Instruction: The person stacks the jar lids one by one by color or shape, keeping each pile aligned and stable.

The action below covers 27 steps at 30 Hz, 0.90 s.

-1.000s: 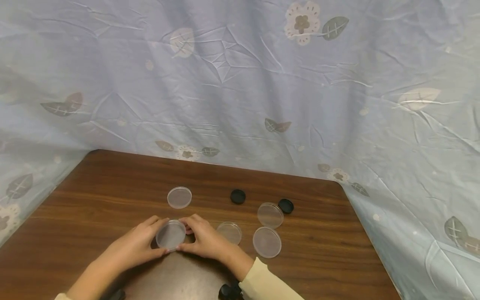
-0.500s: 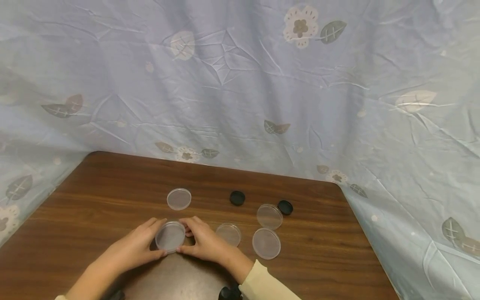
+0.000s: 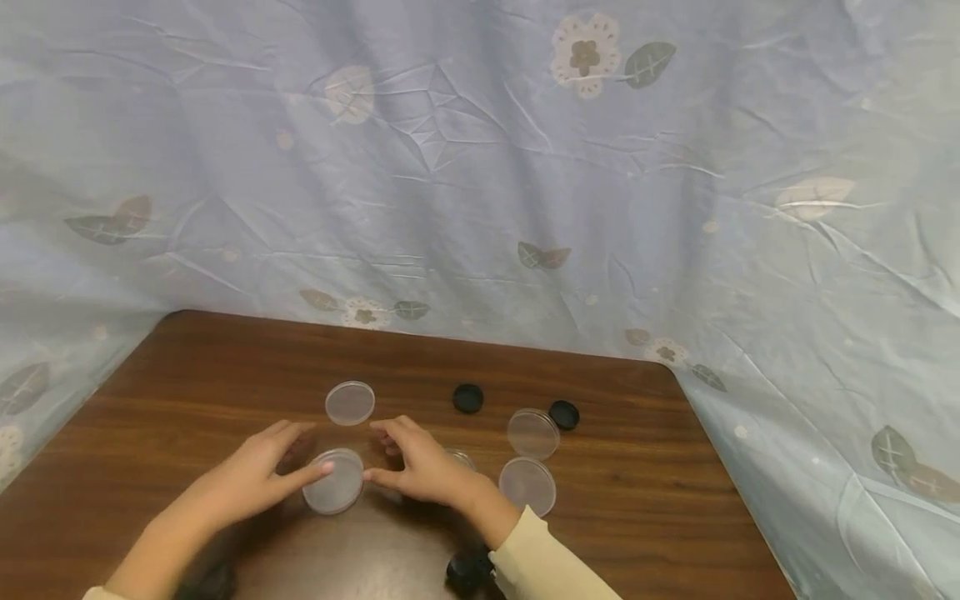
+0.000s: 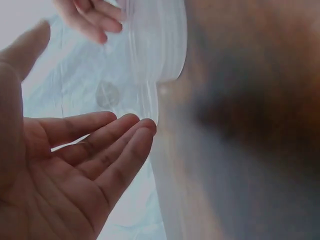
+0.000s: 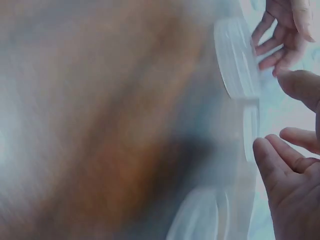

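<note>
A clear, round, shallow lidded dish, like a petri dish (image 3: 335,487), lies on the table between both hands. My left hand (image 3: 251,475) is spread at its left side, with the thumb over the near dish in the head view. To the right, my right hand (image 3: 422,468) has its thumb near the rim and its fingers apart from it. In the left wrist view the left fingers (image 4: 117,145) are extended beside the dish (image 4: 170,40), holding nothing. The right wrist view shows the right fingers (image 5: 272,155) loosely extended, away from the dish (image 5: 235,65).
Another clear dish (image 3: 350,403) lies just beyond the hands. Two more clear dishes (image 3: 528,486) lie at the right, and one (image 3: 462,457) is partly hidden behind the right hand. Two black round caps (image 3: 468,398) sit farther back. A patterned curtain (image 3: 480,183) borders the table (image 3: 637,517).
Both hands have released the near dish and drawn apart, the left to the left and the right slightly to the right. The dish stays on the table; the view has shifted slightly.
</note>
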Available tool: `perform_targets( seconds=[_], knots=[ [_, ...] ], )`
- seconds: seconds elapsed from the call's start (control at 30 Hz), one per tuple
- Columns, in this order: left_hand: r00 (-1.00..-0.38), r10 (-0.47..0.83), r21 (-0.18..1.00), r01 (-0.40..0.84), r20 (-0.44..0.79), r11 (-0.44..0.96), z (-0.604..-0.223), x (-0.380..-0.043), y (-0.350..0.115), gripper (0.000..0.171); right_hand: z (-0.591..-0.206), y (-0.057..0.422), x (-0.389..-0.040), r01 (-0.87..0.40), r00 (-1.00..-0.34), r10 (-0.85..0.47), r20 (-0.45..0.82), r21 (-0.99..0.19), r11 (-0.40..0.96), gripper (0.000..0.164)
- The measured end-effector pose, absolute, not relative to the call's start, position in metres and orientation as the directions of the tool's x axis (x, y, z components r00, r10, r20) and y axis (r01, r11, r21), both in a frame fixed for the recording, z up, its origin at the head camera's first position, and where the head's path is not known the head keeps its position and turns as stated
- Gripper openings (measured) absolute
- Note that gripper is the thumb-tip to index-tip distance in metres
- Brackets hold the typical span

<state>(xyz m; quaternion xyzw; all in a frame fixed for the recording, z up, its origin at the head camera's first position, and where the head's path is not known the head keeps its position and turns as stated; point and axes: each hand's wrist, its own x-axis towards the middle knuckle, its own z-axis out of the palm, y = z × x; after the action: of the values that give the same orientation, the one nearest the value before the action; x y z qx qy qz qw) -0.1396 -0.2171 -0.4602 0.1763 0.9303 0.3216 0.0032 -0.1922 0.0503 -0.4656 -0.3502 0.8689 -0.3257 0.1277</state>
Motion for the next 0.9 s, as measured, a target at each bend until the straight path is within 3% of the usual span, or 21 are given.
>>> perform_targets(
  seconds=[0.17, 0.37, 0.63, 0.9],
  knots=[
    [-0.931, 0.328, 0.589, 0.358, 0.162, 0.724, -0.459, -0.168, -0.227, 0.064, -0.460, 0.061, -0.208, -0.503, -0.774, -0.632, 0.019, -0.625, 0.597, 0.065],
    [-0.907, 0.362, 0.550, 0.419, 0.216, 0.723, -0.466, -0.202, -0.233, 0.071, -0.462, 0.062, -0.223, -0.449, -0.817, -0.577, 0.009, -0.637, 0.626, 0.071],
    [-0.916, 0.376, 0.614, 0.379, 0.141, 0.692, -0.469, -0.225, -0.227, 0.085, -0.472, 0.046, -0.242, -0.345, -0.863, -0.504, -0.032, -0.692, 0.634, 0.077],
    [-0.910, 0.396, 0.635, 0.378, 0.121, 0.674, -0.476, -0.239, -0.224, 0.086, -0.476, 0.029, -0.254, -0.338, -0.878, -0.479, -0.022, -0.680, 0.651, 0.075]
  ],
)
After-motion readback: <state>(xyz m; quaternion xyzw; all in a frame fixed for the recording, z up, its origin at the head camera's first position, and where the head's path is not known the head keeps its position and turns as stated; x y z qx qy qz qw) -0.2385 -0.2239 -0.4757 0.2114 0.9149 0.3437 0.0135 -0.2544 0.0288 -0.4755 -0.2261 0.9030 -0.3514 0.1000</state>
